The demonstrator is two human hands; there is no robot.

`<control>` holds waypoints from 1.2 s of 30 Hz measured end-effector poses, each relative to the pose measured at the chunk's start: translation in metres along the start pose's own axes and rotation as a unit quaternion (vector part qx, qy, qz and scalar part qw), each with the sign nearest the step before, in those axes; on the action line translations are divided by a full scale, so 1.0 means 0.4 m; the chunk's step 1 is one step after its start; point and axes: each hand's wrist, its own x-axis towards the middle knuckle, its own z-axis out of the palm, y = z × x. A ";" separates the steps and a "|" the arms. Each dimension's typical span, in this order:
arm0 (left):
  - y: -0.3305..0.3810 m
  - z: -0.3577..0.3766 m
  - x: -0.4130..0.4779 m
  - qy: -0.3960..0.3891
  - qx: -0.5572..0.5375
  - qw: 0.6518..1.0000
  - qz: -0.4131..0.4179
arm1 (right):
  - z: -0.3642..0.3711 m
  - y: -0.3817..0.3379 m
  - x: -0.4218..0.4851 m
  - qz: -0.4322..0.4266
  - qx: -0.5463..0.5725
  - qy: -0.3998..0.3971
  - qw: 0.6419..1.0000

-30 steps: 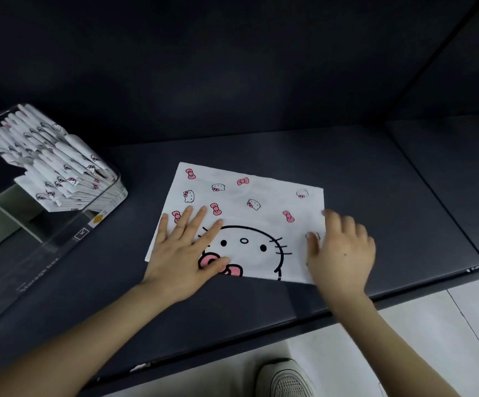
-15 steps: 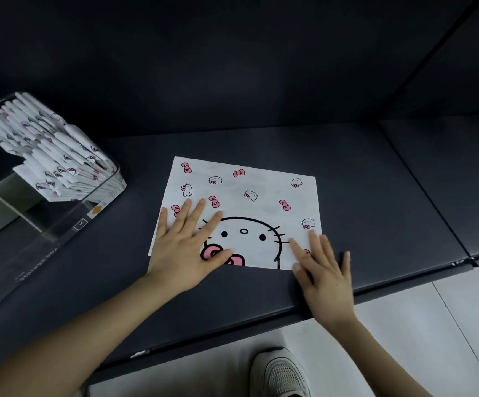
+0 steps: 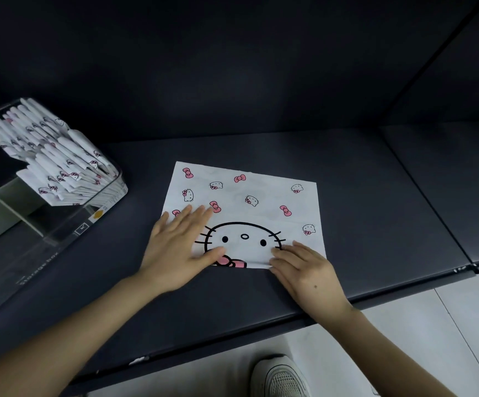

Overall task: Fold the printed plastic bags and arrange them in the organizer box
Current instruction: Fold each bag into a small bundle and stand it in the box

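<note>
One printed bag lies flat on the dark table. The left hand and right hand press flat on its near edge, fingers straight and gripping nothing. The clear organizer box sits well off to the left, packed with folded bags, maybe a dozen but too bunched to count. One shoe shows below.

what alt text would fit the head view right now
A left hand and right hand press flat on a white cat-print plastic bag lying on a dark table. At far left, a clear storage box holds a row of folded bags.
</note>
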 end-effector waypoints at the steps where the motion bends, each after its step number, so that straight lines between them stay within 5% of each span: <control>1: -0.016 -0.030 0.001 -0.040 -0.053 0.998 0.003 | -0.002 0.005 0.003 0.008 0.014 0.005 1.000; 4: -0.089 -0.122 0.003 -0.137 -0.264 0.955 -0.011 | -0.029 0.026 0.042 0.092 0.081 -0.031 0.992; 7: -0.138 -0.140 0.020 -0.113 -0.245 0.963 -0.016 | -0.050 0.058 0.105 0.199 0.140 -0.130 0.961; 11: -0.132 -0.088 0.074 0.059 -0.138 0.988 -0.035 | -0.076 0.119 0.176 0.300 0.347 -0.237 0.857; 15: -0.126 -0.064 0.103 0.093 -0.181 0.972 -0.116 | -0.119 0.191 0.171 0.360 0.443 -0.324 0.755; 20: -0.128 -0.057 0.135 0.086 -0.207 0.965 -0.137 | -0.097 0.221 0.166 0.470 0.498 -0.150 0.713; 25: -0.104 -0.053 0.164 0.095 -0.087 0.977 -0.168 | -0.017 0.222 0.205 0.569 0.387 -0.020 0.726; 31: -0.091 -0.061 0.190 0.101 -0.012 0.979 -0.177 | 0.030 0.227 0.224 0.585 0.253 -0.032 0.770; 36: -0.120 -0.058 0.185 0.190 -0.044 0.978 -0.067 | 0.047 0.223 0.235 0.591 0.170 -0.042 0.788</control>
